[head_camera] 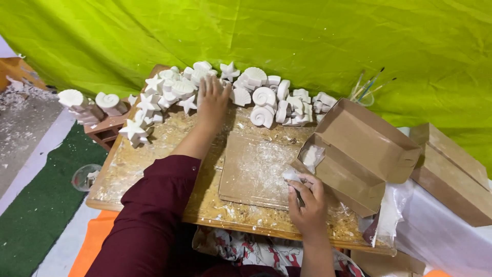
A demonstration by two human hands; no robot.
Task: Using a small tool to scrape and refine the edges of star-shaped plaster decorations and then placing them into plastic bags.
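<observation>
My left hand (212,101) reaches to the far side of the wooden board (154,154), fingers spread and resting on a heap of white plaster shapes (256,92): stars, scallop shells and spiral shells. My right hand (306,201) sits at the near right of the board, fingers closed on a small white piece (292,176) beside an open brown cardboard box (359,154). A flat brown cardboard sheet (253,172) dusted with white powder lies between my hands.
A bright green cloth (307,36) hangs behind. More plaster shapes (92,102) stand on a low stand at left. Paintbrushes in a clear jar (365,92) stand behind the box. Another cardboard box (451,169) sits right. A small clear cup (86,177) is on the floor.
</observation>
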